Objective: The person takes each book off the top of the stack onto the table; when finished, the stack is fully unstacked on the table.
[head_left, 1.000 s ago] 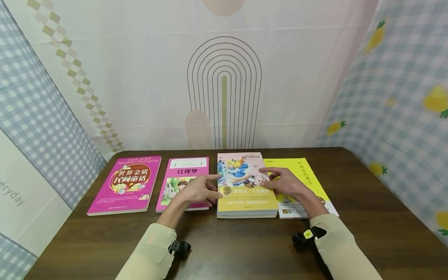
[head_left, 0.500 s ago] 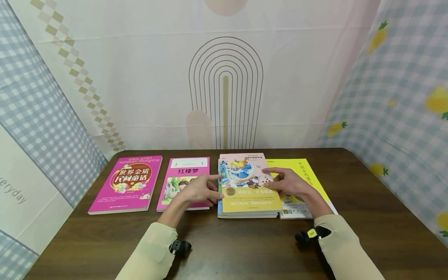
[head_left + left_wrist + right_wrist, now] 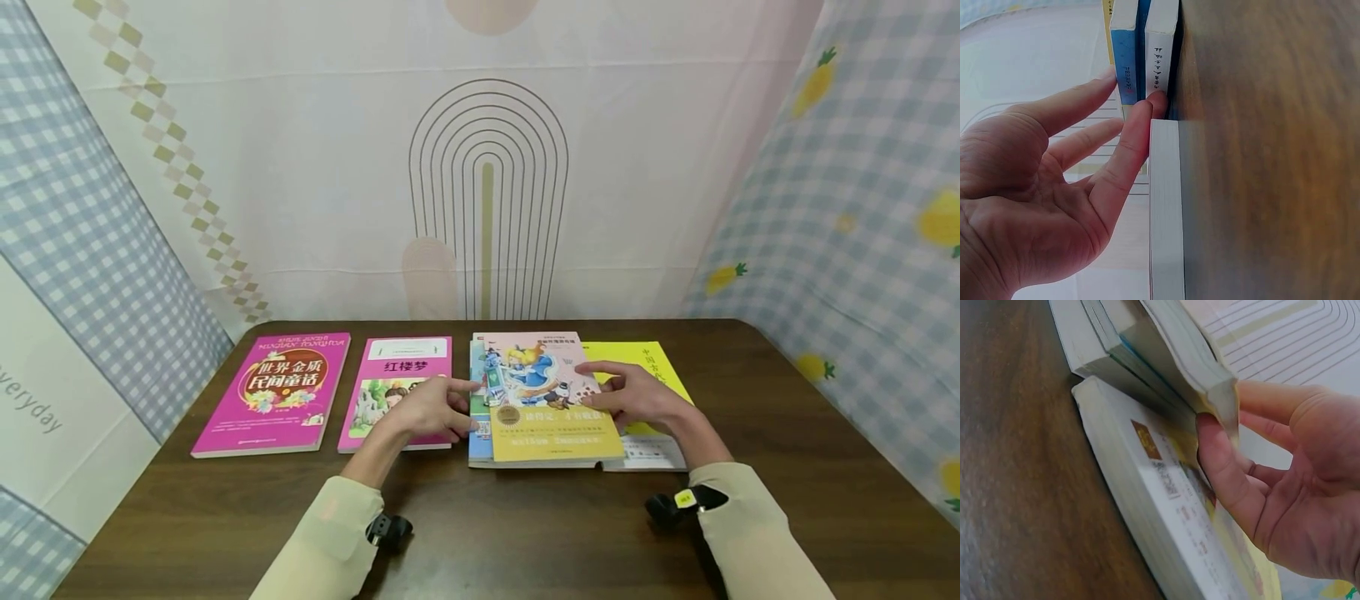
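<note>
A pink and yellow picture-cover book point(image 3: 536, 433) lies skewed across the top of a stack in the middle of the table. My right hand point(image 3: 637, 396) grips it by its right edge; in the right wrist view the thumb point(image 3: 1219, 456) is tucked under its pages. Below, a blue-covered book point(image 3: 481, 450) shows along the left side. My left hand point(image 3: 435, 408) rests its fingertips on that side of the stack. Seen from the left wrist, they touch a blue spine point(image 3: 1126, 65) and reach a white spine point(image 3: 1159, 59) beneath.
Left of the stack lie a pink book point(image 3: 408, 354) and, farther out, a magenta book point(image 3: 266, 425). A yellow book point(image 3: 660, 358) lies on the right, partly covered by my right hand and the skewed book. The dark wooden table point(image 3: 517, 542) backs onto a patterned cloth point(image 3: 337, 167).
The top book has slid right over the stack with my right hand, baring the blue-covered book along the left side. My left hand has stayed at the stack's left side.
</note>
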The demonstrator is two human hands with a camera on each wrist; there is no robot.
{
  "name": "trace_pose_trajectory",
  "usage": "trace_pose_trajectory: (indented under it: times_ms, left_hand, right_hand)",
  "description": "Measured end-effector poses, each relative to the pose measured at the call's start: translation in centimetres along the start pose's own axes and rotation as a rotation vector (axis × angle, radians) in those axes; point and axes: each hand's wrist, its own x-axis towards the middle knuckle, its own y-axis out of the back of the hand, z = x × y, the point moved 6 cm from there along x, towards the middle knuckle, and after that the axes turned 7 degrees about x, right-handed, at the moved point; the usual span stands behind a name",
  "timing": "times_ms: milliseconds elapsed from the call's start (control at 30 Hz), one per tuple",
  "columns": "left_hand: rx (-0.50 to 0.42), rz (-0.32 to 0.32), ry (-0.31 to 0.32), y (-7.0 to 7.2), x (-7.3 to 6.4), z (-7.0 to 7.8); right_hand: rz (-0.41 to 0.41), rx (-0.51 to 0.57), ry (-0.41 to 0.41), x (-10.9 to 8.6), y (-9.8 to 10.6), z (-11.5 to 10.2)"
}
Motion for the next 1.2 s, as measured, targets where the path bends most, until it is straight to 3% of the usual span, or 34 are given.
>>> trace_pose_trajectory:
  times_ms: [467,1200]
  left_hand:
    - [0.007,0.006,0.012,0.00,0.07,0.03]
    - [0.011,0.007,0.017,-0.12,0.01,0.07]
  right_hand:
    - [-0.096,0.191,0.032,-0.31,0.02,0.54]
    - [-0.078,0.398,0.063,-0.87,0.78,0.52]
